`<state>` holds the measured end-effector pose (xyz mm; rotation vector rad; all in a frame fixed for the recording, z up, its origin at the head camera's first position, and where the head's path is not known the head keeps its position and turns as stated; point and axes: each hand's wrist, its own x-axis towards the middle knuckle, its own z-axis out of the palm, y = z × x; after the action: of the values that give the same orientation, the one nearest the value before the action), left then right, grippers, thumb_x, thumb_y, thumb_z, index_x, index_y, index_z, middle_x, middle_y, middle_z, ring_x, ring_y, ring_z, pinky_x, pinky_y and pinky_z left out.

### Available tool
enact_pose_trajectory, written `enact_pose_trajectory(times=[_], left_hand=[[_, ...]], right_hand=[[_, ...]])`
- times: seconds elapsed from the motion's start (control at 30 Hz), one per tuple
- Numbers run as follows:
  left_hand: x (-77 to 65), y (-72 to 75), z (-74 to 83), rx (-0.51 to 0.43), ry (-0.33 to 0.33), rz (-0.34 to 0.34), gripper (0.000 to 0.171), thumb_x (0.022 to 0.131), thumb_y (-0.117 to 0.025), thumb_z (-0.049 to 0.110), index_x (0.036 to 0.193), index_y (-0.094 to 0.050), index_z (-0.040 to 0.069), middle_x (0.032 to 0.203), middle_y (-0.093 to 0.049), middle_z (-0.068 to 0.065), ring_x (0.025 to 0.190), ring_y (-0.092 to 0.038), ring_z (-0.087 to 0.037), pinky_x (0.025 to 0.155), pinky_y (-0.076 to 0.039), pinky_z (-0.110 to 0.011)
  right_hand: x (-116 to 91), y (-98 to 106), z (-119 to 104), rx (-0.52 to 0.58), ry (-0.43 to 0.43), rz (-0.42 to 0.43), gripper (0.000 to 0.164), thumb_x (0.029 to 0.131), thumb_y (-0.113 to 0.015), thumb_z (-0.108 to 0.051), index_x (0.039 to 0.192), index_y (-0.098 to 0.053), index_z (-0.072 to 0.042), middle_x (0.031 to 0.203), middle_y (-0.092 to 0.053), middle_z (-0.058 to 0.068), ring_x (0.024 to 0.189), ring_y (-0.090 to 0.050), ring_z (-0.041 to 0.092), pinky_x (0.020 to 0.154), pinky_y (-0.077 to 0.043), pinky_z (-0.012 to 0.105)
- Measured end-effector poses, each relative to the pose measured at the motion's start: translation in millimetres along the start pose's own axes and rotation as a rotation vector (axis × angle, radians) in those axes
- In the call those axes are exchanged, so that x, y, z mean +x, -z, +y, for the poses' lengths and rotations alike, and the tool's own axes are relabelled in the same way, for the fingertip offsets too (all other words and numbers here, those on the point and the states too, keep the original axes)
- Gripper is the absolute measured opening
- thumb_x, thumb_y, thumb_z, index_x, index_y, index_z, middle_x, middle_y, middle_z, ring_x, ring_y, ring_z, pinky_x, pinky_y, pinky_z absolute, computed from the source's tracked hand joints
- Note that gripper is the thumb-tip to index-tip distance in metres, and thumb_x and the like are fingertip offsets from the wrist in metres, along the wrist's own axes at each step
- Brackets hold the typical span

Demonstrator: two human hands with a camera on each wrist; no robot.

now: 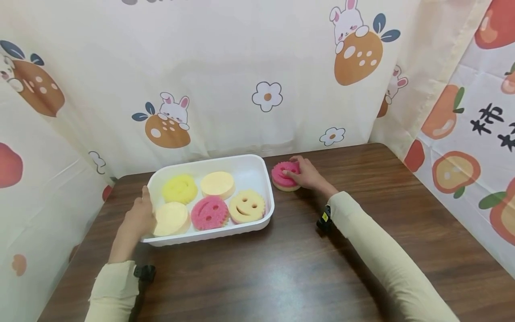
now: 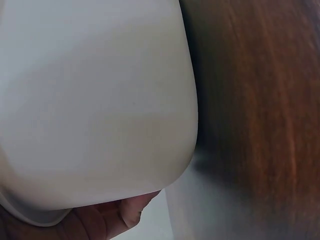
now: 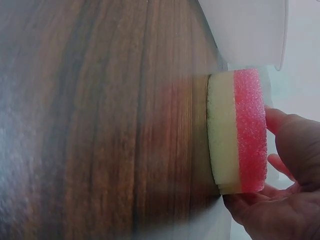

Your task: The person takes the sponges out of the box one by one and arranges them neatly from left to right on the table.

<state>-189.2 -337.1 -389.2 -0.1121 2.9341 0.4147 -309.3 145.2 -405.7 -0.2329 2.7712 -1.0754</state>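
- My right hand (image 1: pixel 307 175) pinches the pink-topped sponge (image 1: pixel 281 180) on the counter (image 1: pixel 241 277), just right of the tray (image 1: pixel 225 232).
- My left hand (image 1: pixel 138 218) grips the tray's left side.
- The sponge looks light, squashy: hold its edge gently.

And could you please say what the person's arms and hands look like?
The left sleeve and right sleeve are long and cream-coloured. The left black device and right black device sit at the wrists, the right one bearing a yellow patch. The left hand and right hand wear no gloves.
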Motion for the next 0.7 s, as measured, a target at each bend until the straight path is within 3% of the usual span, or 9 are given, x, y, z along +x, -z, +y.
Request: enact_pose_trajectory(times=[0.37, 0.7], left_hand=[[2.1, -0.8, -1.9, 0.012, -0.025, 0.012, 0.091, 0.088, -0.051, 0.003, 0.148, 0.015, -0.017, 0.133, -0.029, -0.053, 0.092, -0.056, -0.054, 0.083, -0.049, -0.066], [1.1, 1.2, -0.9, 0.001, -0.004, -0.03, 0.093, 0.089, -0.05, 0.003, 0.148, 0.02, -0.014, 0.139, -0.023, -0.052, 0.103, -0.052, -0.06, 0.09, -0.046, -0.068]], right_hand=[[-0.9, -1.3, -0.8, -0.002, 0.028, 0.003, 0.064, 0.098, -0.059, -0.039, 0.146, -0.033, -0.008, 0.143, -0.041, 0.025, 0.125, -0.047, 0.038, 0.11, -0.043, 0.053], [-0.9, -1.2, -1.9, 0.009, 0.027, -0.004, 0.064, 0.097, -0.06, -0.039, 0.146, -0.034, -0.007, 0.141, -0.042, 0.022, 0.122, -0.048, 0.035, 0.109, -0.044, 0.05]])
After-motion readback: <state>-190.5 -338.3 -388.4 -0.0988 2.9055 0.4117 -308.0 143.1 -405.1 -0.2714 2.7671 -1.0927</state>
